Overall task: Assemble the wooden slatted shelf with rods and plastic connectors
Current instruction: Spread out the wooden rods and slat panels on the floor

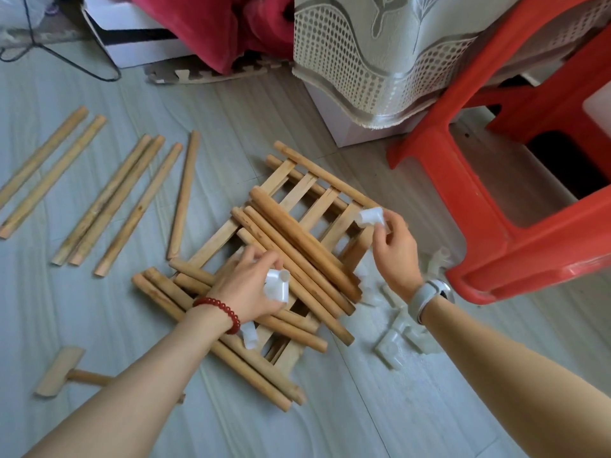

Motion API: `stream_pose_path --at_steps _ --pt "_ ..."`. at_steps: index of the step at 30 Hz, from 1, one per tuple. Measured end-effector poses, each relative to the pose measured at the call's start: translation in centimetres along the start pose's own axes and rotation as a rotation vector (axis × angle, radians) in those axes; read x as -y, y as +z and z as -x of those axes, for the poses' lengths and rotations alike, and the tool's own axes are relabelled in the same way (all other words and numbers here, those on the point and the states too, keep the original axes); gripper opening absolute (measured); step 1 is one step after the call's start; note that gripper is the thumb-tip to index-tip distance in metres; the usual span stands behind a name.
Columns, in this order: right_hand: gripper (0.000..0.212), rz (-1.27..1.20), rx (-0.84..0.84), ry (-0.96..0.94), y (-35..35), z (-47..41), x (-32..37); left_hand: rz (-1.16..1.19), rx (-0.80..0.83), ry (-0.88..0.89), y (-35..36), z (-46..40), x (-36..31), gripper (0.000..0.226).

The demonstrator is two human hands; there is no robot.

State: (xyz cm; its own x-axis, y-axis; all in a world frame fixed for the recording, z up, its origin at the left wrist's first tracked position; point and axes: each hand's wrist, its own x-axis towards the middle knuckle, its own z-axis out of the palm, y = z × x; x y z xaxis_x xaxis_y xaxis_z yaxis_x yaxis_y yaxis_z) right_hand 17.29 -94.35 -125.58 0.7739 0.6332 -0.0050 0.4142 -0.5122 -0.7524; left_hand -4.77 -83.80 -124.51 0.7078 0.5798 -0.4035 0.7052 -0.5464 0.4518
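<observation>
Wooden slatted panels [307, 193] lie stacked on the floor in the middle, with several short rods [297, 246] piled across them. My left hand [246, 285] holds a white plastic corner connector [277, 285] over the pile. My right hand [393, 246] pinches a second white connector [372, 218] at the right end of the upper panel's rail. Another white connector [248, 335] sits on a rod end below my left wrist. Several loose connectors [396, 338] lie on the floor under my right forearm.
Several long rods [109, 200] lie spread on the floor at the left. A wooden mallet [62, 371] rests at the lower left. A red plastic stool [515, 193] stands close on the right, with a cloth-covered cabinet [370, 61] behind the pile.
</observation>
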Motion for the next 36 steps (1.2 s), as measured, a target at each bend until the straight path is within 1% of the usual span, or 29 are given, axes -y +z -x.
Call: stream_pose_path --at_steps 2,4,7,8,10,11,13,14,15,17,19,21,23,25,26,29,30,31,32,33,35,36 --pt "0.033 0.088 0.079 0.011 -1.8 1.8 -2.3 0.056 0.046 0.007 0.5 0.5 -0.3 0.048" --pt "0.031 0.216 0.178 0.04 -3.4 3.9 -5.2 0.034 0.083 0.023 1.3 0.9 -0.6 0.046" --pt "0.028 0.367 0.291 0.132 -5.3 6.3 -8.7 0.086 0.057 0.02 1.6 1.1 -1.3 0.049" --pt "0.026 0.407 0.313 0.133 -5.9 6.7 -9.3 0.119 0.028 0.036 1.4 1.1 -1.8 0.05" --pt "0.019 0.475 0.3 0.058 -6.7 7.0 -9.9 0.187 -0.021 0.1 1.3 1.3 -3.5 0.049" --pt "0.016 0.461 0.255 0.026 -6.9 6.9 -9.9 0.217 -0.028 0.141 1.5 1.6 -4.7 0.048" --pt "0.024 0.385 0.136 0.008 -7.4 6.1 -9.4 0.248 0.014 0.251 2.6 2.4 -7.4 0.047" --pt "0.028 0.39 0.093 -0.02 -7.5 5.6 -9.2 0.248 0.055 0.306 3.6 2.7 -8.7 0.048" --pt "0.03 0.444 0.081 -0.057 -7.5 4.9 -9.1 0.229 0.097 0.355 4.9 2.9 -9.8 0.048" --pt "0.032 0.628 0.15 -0.085 -7.6 3.1 -9.0 0.144 0.149 0.41 7.6 3.0 -11.6 0.049" --pt "0.051 0.74 0.291 -0.039 -7.6 1.1 -9.1 0.05 0.173 0.384 9.7 2.9 -12.7 0.048" --pt "0.058 0.788 0.398 0.006 -7.3 -0.3 -9.3 -0.026 0.176 0.338 11.3 3.0 -13.0 0.049" --pt "0.054 0.834 0.409 0.038 -7.0 -0.9 -9.6 -0.086 0.188 0.324 12.6 3.1 -12.9 0.052" --pt "0.043 0.824 0.329 0.026 -6.9 -1.0 -9.8 -0.136 0.2 0.34 13.6 3.3 -12.3 0.054" --pt "0.038 0.802 0.318 0.033 -6.9 -0.9 -9.8 -0.158 0.204 0.359 13.9 3.3 -12.2 0.057" --pt "0.033 0.838 0.453 0.065 -6.9 0.1 -9.6 -0.219 0.266 0.39 13.6 3.6 -12.6 0.068" --pt "0.033 0.89 0.466 0.047 -6.8 0.7 -9.4 -0.238 0.281 0.406 13.1 3.7 -12.9 0.072" --pt "0.032 0.947 0.442 0.009 -6.8 1.2 -9.1 -0.257 0.289 0.432 12.7 3.9 -12.9 0.074" --pt "0.031 0.981 0.387 -0.037 -6.8 1.8 -8.6 -0.265 0.271 0.474 12.2 4.1 -12.9 0.073" --pt "0.03 0.971 0.328 -0.077 -6.7 2.2 -8.0 -0.25 0.206 0.535 11.6 4.5 -12.5 0.068" --pt "0.027 0.817 0.262 -0.155 -6.3 3.1 -6.5 -0.164 -0.009 0.687 10.4 5.1 -10.9 0.05" --pt "0.026 0.698 0.267 -0.21 -5.8 3.7 -5.7 -0.141 -0.089 0.718 9.7 5.5 -9.8 0.04"
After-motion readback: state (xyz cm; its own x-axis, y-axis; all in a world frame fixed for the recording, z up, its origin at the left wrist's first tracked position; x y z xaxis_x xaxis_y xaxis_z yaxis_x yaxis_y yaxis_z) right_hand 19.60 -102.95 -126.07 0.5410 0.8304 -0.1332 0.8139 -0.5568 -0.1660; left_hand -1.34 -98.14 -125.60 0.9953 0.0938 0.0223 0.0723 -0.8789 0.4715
